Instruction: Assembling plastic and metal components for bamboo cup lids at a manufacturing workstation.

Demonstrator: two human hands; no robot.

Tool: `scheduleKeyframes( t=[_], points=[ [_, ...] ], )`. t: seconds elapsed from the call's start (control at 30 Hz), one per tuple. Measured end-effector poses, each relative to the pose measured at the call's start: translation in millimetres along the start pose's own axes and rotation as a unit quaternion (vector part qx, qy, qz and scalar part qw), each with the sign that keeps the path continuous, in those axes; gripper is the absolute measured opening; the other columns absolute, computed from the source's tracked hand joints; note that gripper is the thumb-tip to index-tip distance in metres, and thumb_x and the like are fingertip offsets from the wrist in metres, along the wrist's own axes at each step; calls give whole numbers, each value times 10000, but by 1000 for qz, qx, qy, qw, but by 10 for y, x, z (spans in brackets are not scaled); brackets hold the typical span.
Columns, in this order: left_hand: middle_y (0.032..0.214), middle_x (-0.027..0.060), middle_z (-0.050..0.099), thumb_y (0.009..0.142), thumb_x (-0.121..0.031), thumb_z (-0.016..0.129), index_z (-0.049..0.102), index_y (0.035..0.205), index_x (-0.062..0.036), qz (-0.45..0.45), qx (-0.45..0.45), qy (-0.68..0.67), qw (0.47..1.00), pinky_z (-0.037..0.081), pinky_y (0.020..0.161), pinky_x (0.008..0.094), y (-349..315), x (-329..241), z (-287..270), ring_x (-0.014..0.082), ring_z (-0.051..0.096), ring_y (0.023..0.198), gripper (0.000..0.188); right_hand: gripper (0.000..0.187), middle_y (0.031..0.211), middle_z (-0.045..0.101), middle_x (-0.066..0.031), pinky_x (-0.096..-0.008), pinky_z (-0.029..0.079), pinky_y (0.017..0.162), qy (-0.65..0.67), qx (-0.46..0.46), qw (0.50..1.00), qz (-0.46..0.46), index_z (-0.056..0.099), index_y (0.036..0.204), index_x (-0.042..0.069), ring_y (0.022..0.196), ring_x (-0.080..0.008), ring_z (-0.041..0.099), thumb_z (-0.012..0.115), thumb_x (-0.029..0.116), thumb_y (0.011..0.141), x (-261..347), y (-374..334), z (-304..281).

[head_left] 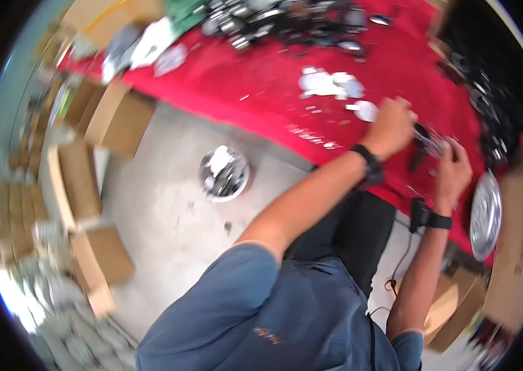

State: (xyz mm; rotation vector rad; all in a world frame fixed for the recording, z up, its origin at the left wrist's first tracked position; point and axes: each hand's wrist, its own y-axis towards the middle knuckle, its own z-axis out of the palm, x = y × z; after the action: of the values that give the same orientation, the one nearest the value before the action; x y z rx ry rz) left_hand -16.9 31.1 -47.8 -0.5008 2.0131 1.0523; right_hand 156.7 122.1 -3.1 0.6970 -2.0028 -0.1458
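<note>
Over the red-covered table (261,111) both hands come together at the right, blurred by motion. My left hand (391,128) has curled fingers, closed around something hidden by the hand. Just right of its fingertips shows a small dark, shiny piece (422,132), its kind smeared. My right hand (455,172) faces it, thumb and fingers pinched together near a thin glinting bit that I cannot make out. Close to my left hand lies a white round disc with a tab (366,111). Several similar white pieces (330,84) are heaped farther back.
A pile of dark, shiny round items (274,21) covers the far side. At the right are an oval silver tray (486,215) and a dark heap (490,99). A white bucket of scraps (224,174) stands on the floor, with open cardboard boxes (76,179) at the left.
</note>
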Motion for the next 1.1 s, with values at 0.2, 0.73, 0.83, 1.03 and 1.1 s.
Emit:
scheduleKeyframes(
  t=[0.2,0.73,0.83,1.03,1.1],
  points=[
    [1156,296,749,941,-163,756,748,1181,62,-57,50,-68,995,576,984,561,-263,230,300,488,709,1141,328,331,1099,847,-144,-383,596,920,-143,34,988,42,826,1261,37,976,-246,792,747,266,1034,-262,189,355],
    [1109,268,768,905,-138,835,726,1300,50,-97,76,-175,977,578,943,519,-277,162,254,459,742,1061,450,271,1050,833,-205,-423,604,926,-134,-41,989,41,845,1161,28,976,-357,808,769,187,955,-35,-117,427],
    [1188,267,763,928,-142,850,686,1411,61,-102,114,-132,979,624,939,432,-270,160,211,385,793,1085,549,279,1069,831,-210,-434,603,937,-160,-40,985,42,845,1163,22,997,-365,806,770,190,954,-33,-118,428],
    [1214,270,755,934,-128,845,675,1439,50,-100,93,-138,981,623,948,427,-296,143,233,385,794,1088,562,284,1131,818,-232,-441,595,993,-135,-43,990,12,845,1145,-2,1064,-385,791,770,193,952,-65,-133,436],
    [1217,266,756,938,-123,839,678,1446,38,-97,98,-148,979,623,951,426,-296,135,228,381,794,1089,557,281,1128,816,-233,-447,595,989,-143,-39,989,10,846,1141,0,1063,-390,789,771,189,948,-59,-126,423]
  ],
)
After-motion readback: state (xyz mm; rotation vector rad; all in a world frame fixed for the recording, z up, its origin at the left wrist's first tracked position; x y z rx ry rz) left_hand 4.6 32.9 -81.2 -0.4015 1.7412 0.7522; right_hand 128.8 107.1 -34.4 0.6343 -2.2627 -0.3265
